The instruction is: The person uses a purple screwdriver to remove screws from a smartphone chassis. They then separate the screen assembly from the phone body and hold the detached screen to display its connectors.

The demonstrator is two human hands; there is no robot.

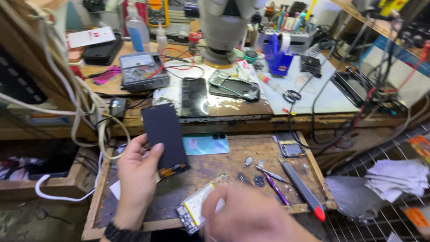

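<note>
left hand [136, 179]: pinching dark phone screen [164, 138], tilted above tray [96, 197] | right hand [251, 217]: blurred over opened phone [197, 208], grip unclear | tweezers [271, 175] nearby

Phone repair workshop: cluttered wooden bench [233, 117] with microscope [222, 27], multimeter [143, 71], opened phones [234, 85], tweezers [271, 175], tangled cables [85, 103], pull-out work drawer [309, 154].

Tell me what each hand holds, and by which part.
The left hand holds a dark phone screen panel upright by its lower left edge, thumb on the front. The right hand is blurred; cannot tell if it holds anything.
</note>
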